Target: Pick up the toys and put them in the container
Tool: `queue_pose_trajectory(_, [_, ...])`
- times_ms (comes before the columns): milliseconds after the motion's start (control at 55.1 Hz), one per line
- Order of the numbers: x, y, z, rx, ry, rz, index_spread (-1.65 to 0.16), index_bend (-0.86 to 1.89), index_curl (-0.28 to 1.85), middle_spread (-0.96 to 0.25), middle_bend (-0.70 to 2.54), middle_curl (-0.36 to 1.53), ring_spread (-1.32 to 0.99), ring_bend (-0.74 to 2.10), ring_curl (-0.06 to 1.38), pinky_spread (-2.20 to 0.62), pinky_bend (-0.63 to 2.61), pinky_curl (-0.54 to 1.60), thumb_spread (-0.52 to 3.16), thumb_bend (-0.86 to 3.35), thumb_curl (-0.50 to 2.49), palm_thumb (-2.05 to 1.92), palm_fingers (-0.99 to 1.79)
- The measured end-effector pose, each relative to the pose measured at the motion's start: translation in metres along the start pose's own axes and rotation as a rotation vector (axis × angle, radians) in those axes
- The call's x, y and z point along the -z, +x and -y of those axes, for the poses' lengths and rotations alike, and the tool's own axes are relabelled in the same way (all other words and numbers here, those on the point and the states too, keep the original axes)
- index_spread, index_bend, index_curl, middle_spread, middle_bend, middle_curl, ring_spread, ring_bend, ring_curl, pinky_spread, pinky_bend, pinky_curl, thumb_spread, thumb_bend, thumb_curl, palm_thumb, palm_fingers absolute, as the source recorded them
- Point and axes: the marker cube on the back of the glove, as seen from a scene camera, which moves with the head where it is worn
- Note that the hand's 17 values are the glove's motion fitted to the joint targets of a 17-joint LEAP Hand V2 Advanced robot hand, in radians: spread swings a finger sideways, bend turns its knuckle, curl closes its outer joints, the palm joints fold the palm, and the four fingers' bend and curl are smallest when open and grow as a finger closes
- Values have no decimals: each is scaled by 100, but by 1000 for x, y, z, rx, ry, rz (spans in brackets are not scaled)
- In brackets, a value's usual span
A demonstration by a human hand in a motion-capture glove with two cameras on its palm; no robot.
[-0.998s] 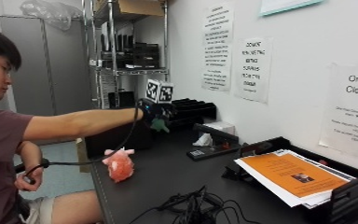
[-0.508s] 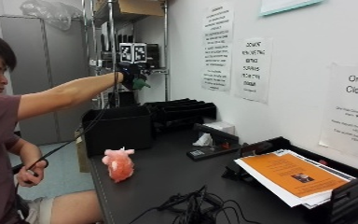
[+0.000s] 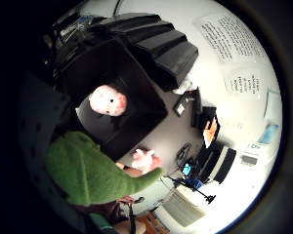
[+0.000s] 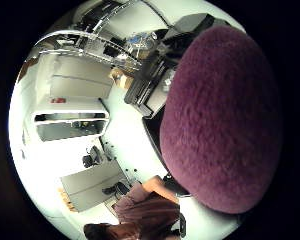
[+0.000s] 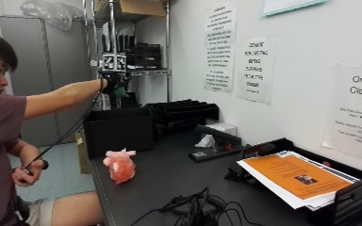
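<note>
Holding a green toy [image 3: 95, 170], the right hand [image 5: 113, 84] is being kept high above the black container [image 5: 119, 135] at the table's far left end. One pink spotted toy [image 3: 108, 100] is already lying inside it. A pink toy [image 5: 120, 165] is still standing near the table's left edge, so about one drop and one more pick are judged to be remaining.

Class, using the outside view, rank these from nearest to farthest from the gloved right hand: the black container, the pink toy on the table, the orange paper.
1. The black container, just below the gloved right hand, at the table's far end.
2. The pink toy, on the table in front of the container.
3. The orange paper, in the tray at the table's near end.
</note>
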Motion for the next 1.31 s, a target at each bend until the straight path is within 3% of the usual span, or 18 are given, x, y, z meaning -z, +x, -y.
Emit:
queue_pose_trajectory(36, [-2,-1,-2,-12,-36,-43,-36,33,86,-26,102,94,-33,157,77,-36,128,74,82,-5,86,45,39])
queue_pose_trajectory(109, [-4,0,-4,-73,-95,-57,-29,8,79,-25,82,87,-30,149,74,-33,130,73,97,-11,74,21,-8])
queue_pose_trajectory(145, [-3,3,-6,-81,-107,-61,-25,4,71,-17,55,78,-24,127,68,-24,139,72,99,-12,68,11,-51])
queue_pose_trajectory(200, [1,10,-12,-81,-88,-69,-21,3,61,-8,38,70,-16,102,61,-16,139,67,101,-10,63,3,-60])
queue_pose_trajectory(327, [14,32,-28,-106,-38,-42,-14,-1,46,3,18,59,-5,71,48,-4,129,60,104,-6,55,-4,-48])
queue_pose_trajectory(417, [24,77,-73,-278,-193,-165,-13,0,38,7,14,53,-1,61,43,1,122,56,106,-5,50,-4,-41])
queue_pose_trajectory(526, [28,87,-60,-321,-131,-115,-12,1,31,9,13,48,2,55,40,4,115,51,108,-5,45,-5,-36])
queue_pose_trajectory(889, [11,178,-191,-470,-159,-84,-12,2,17,10,14,36,5,47,37,6,104,42,112,-4,35,-4,-29])
queue_pose_trajectory(1052, [-39,192,-232,-430,-225,-23,-12,2,14,9,15,33,4,48,37,6,103,40,113,-4,33,-4,-27])
queue_pose_trajectory(1197, [-123,199,-251,-385,-309,25,-13,1,11,9,15,32,3,47,37,6,102,39,114,-3,32,-2,-29])
queue_pose_trajectory(1306, [-216,201,-249,-360,-463,69,-13,2,10,8,16,31,3,45,36,5,99,38,115,-1,33,2,-30])
